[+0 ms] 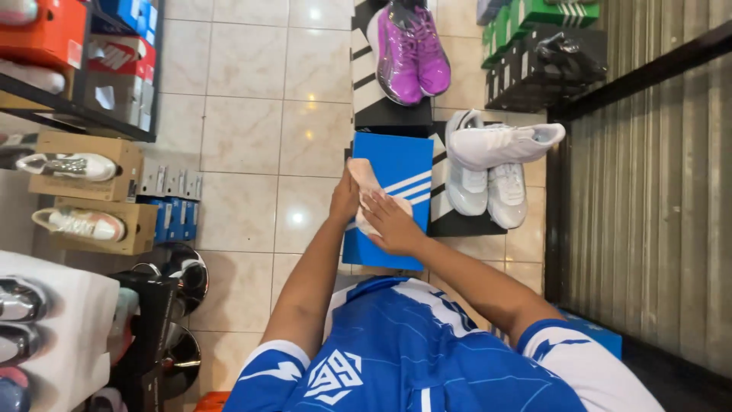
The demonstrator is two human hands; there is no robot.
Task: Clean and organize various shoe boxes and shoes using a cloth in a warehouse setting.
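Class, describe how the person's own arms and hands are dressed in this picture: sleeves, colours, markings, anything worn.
Both forearms are bare, as are the left hand and right hand; no gloves, watch or rings show. The short sleeves belong to a blue sports shirt, with white cuffs and white jagged markings.

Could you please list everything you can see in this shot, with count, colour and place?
Flat blue cardboard shoebox: one, blue with white stripes, on the floor under the hands.
Pale pink folded cloth: one, pink, pressed on the blue box lid.
White lace-up sneakers: one pair, white, on a black box to the right.
Purple sports shoes: one pair, purple, on a black striped box above.
Black and green stacked boxes: several, upper right.
Brown cardboard boxes with shoes on top: two, left.
Beige tiled floor: centre.
Blue and white jersey: one, bottom.
Left hand: holding the cloth's edge.
Right hand: flat on the cloth.
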